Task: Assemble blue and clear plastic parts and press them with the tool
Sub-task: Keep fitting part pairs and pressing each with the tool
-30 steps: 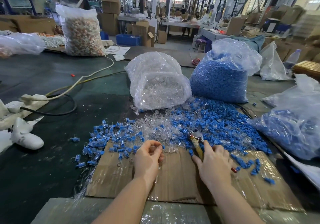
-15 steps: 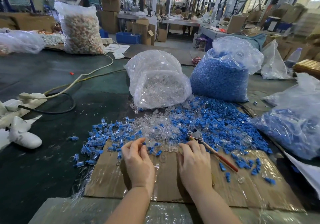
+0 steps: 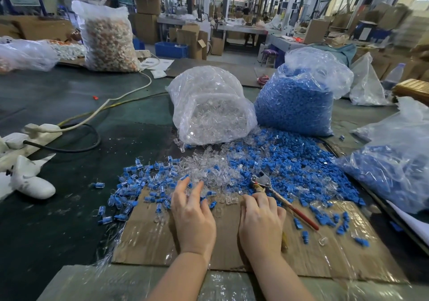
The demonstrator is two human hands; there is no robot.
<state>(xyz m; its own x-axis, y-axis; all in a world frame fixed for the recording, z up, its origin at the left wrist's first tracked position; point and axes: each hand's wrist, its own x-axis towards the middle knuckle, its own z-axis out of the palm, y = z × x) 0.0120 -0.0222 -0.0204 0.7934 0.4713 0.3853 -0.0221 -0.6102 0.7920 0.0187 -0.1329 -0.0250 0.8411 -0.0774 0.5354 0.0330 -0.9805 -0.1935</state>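
Reaching into the mixed parts, left hand (image 3: 193, 217) has fingers spread, holding nothing. Right hand (image 3: 261, 221) fingers curled on cardboard (image 3: 148, 238); grip contents unclear. Tool (image 3: 282, 198) lies beside it. Blue parts (image 3: 285, 163) and clear parts (image 3: 209, 166) heaped on tabletop (image 3: 69, 219).

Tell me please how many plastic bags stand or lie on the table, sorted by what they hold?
Bags of blue parts: 2, the upright bag and the bag at the right edge.
Bags of clear parts: 1.
Bags of pale mixed pieces: 2.
Bags whose contents cannot be told: 1.
Total: 6
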